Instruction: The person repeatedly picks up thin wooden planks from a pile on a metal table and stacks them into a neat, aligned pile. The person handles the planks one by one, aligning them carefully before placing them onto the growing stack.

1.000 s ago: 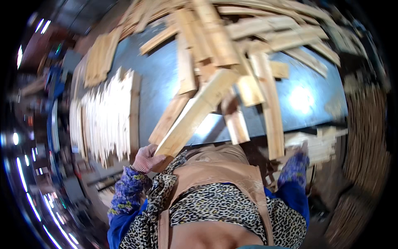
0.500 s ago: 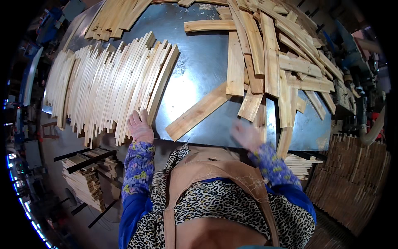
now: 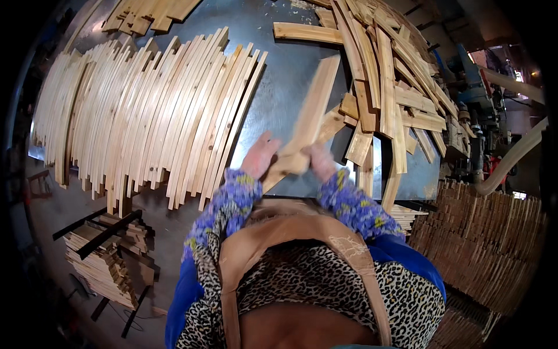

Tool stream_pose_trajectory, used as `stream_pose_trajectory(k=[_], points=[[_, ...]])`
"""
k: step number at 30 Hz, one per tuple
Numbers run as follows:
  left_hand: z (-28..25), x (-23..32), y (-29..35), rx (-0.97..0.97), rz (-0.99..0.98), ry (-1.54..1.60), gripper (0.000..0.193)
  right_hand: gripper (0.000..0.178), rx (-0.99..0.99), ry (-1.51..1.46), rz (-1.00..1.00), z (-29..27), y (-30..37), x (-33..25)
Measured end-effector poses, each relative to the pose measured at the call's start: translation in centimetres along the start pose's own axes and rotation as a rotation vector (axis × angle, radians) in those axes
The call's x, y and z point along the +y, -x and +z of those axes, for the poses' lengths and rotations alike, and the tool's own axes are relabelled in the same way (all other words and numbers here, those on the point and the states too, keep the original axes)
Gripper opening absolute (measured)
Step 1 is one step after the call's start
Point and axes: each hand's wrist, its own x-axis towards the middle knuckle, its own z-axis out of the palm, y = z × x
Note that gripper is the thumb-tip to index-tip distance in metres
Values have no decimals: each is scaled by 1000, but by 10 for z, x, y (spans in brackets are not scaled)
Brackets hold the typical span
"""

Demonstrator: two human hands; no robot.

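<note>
My right hand (image 3: 321, 161) is closed on the near end of a wooden board (image 3: 317, 104), which is tilted and smeared by motion over the metal table. On the left of that board's near end is my left hand (image 3: 260, 154), fingers apart and holding nothing I can see. Beneath the moving board another plank (image 3: 332, 125) lies slantwise, partly covered. A row of pale narrow boards (image 3: 151, 116), set side by side on edge, fills the left part of the table. Loose boards (image 3: 386, 81) are heaped crisscross on the right.
The metal table (image 3: 256, 125) ends just in front of my body. More boards (image 3: 145, 14) lie at its far left. Below left, a rack (image 3: 104, 256) holds stacked wood. Tall wood stacks (image 3: 476, 244) stand at the right, near machinery with a pale hose (image 3: 511, 157).
My right hand has taken a board from the near side of the heap and swung it leftward. My left hand has left the row and moved right toward it. The view has shifted slightly.
</note>
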Motion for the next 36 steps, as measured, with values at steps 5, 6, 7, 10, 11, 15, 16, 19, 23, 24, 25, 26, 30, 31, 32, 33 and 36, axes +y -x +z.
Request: stream_pose_trajectory(k=[5, 6, 7, 10, 11, 15, 16, 19, 23, 24, 25, 26, 30, 31, 32, 33, 36], points=[[-21, 28, 8, -74, -277, -203, 35, 52, -229, 628, -403, -3, 52, -18], [-17, 44, 28, 33, -227, -479, 32, 66, -142, 963, -441, -16, 41, -26], [-16, 52, 42, 135, -172, -747, 29, 77, -178, 1131, -542, -30, 23, -11], [-31, 14, 48, 448, 353, -1356, 32, 86, -382, 1348, -769, -32, -21, -8], [-30, 11, 46, 515, 332, -1394, 44, 86, -450, 1333, -817, -31, -31, -10], [-45, 0, 23, 447, 163, -1574, 67, 86, -751, 1272, -955, -8, -69, -30], [-47, 12, 26, 378, 127, -1576, 67, 86, -829, 1279, -951, -6, -73, -36], [-68, 23, 35, 232, 98, -1612, 83, 78, -891, 1044, -1100, -21, -62, -51], [-92, 25, 60, 151, 229, -1537, 86, 73, -658, 970, -1035, -39, -61, -114], [-88, 16, 58, 226, 279, -1544, 80, 75, -569, 772, -1018, -49, -89, -100], [-87, 6, 54, 265, 312, -1533, 79, 78, -477, 575, -992, -55, -121, -87], [-87, -4, 53, 313, 337, -1516, 77, 79, -315, 328, -939, -52, -130, -98], [-83, -10, 61, 414, 367, -1469, 76, 55, -99, -453, -554, -65, -151, -169], [-86, -2, 64, 366, 372, -1415, 74, 53, -95, -540, -449, -77, -176, -148], [-95, 5, 65, 314, 388, -1364, 71, 52, -82, -629, -349, -84, -208, -116], [-109, 7, 73, 409, 356, -1292, 70, 56, -30, -646, -290, -62, -208, -94], [-172, 2, 100, 744, 341, -1093, 70, 67, 104, -616, 116, 28, -194, -37]])
